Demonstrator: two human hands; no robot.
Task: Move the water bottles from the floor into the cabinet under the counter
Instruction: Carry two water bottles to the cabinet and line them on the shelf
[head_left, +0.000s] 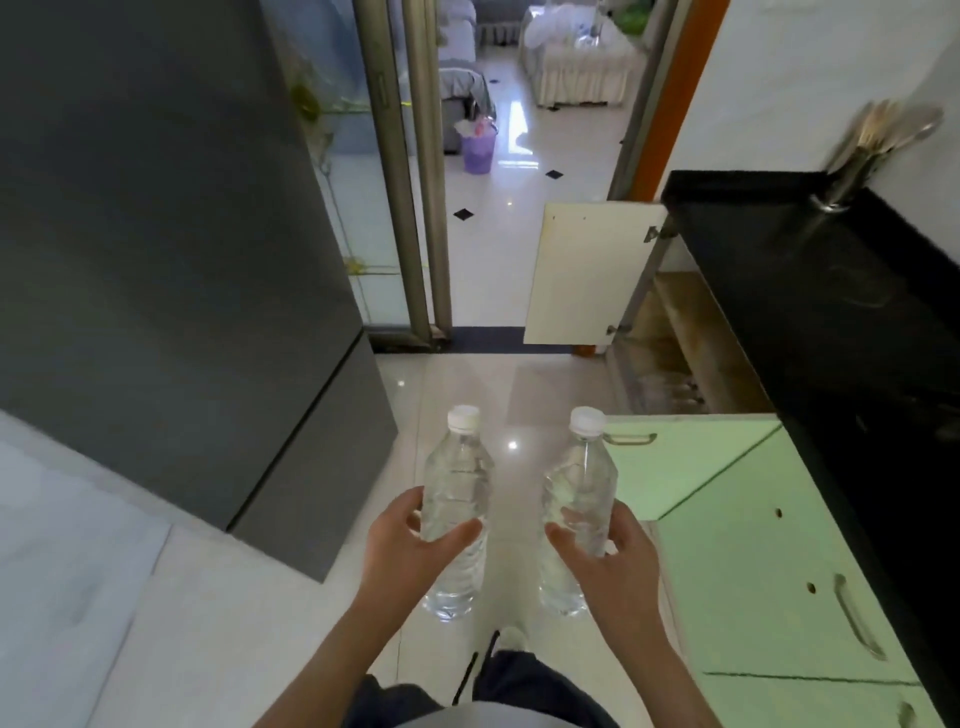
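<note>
My left hand (402, 545) grips a clear water bottle (457, 478) with a white cap, held upright above the floor. My right hand (613, 556) grips a second clear bottle (579, 483) of the same kind beside it. Ahead on the right, the cabinet under the black counter (810, 270) stands open; its brownish inside (675, 338) shows, with what look like bottle tops low at its front. Its cream door (587, 275) swings out to the left, and a green door (670, 462) juts out nearer to me.
A tall grey fridge (171, 249) fills the left side. Green cabinet fronts with metal handles (857, 618) line the right. The glossy tiled floor (498, 395) runs ahead to a sliding doorway and a room beyond with a purple bin (478, 148). My legs show below.
</note>
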